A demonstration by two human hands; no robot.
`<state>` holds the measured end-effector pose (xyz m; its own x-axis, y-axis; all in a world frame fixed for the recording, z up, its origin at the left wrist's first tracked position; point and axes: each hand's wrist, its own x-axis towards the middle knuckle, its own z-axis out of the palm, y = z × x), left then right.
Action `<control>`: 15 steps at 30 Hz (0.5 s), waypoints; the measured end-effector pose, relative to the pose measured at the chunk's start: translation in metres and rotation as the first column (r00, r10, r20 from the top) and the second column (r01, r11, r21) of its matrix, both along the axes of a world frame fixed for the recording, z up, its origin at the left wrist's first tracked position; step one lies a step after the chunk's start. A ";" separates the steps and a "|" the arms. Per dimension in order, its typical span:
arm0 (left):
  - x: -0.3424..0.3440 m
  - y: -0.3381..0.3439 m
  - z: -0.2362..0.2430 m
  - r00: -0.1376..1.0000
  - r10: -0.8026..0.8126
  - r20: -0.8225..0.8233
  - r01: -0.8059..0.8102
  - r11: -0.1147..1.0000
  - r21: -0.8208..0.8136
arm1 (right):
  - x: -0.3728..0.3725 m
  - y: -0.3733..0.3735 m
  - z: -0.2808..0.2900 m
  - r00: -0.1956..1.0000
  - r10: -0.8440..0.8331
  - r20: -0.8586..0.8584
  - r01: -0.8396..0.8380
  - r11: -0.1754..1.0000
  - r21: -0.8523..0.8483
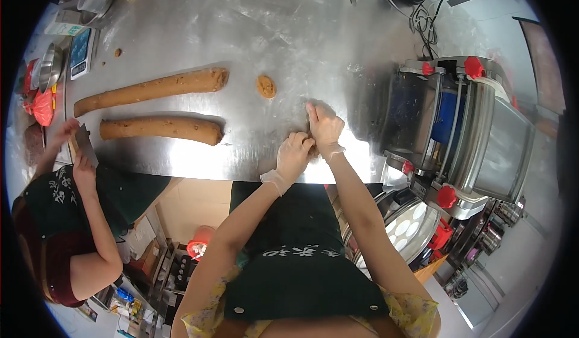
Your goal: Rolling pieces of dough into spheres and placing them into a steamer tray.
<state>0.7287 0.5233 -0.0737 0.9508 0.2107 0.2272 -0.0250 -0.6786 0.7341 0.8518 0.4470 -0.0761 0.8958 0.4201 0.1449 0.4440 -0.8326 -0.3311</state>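
Observation:
My left hand, in a clear plastic glove, has its fingers curled over a lump of brown dough, mostly hidden under it. Touching it from the right is my gloved right hand, closed and bearing on the same lump. A small flattened piece of dough lies above my hands on the steel table. Two long brown dough logs, the upper one and the lower one, lie to the left.
A co-worker at the left holds a metal scraper. A roller machine fills the table's right end, with cables behind it. A scale, bowls and a red bag line the left edge.

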 end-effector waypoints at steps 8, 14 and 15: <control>0.006 -0.006 0.005 0.982 0.034 -0.185 -0.035 0.999 -0.002 | -0.026 -0.001 0.019 0.985 -0.108 0.135 0.101 0.993 0.064; 0.005 0.008 0.013 0.975 -0.040 -0.219 -0.012 0.972 -0.234 | -0.007 -0.011 0.001 0.992 -0.110 0.063 0.106 0.993 0.060; 0.007 0.012 0.008 0.968 -0.103 -0.227 0.036 0.958 -0.284 | -0.010 -0.009 0.000 0.992 -0.117 0.042 0.114 0.992 0.057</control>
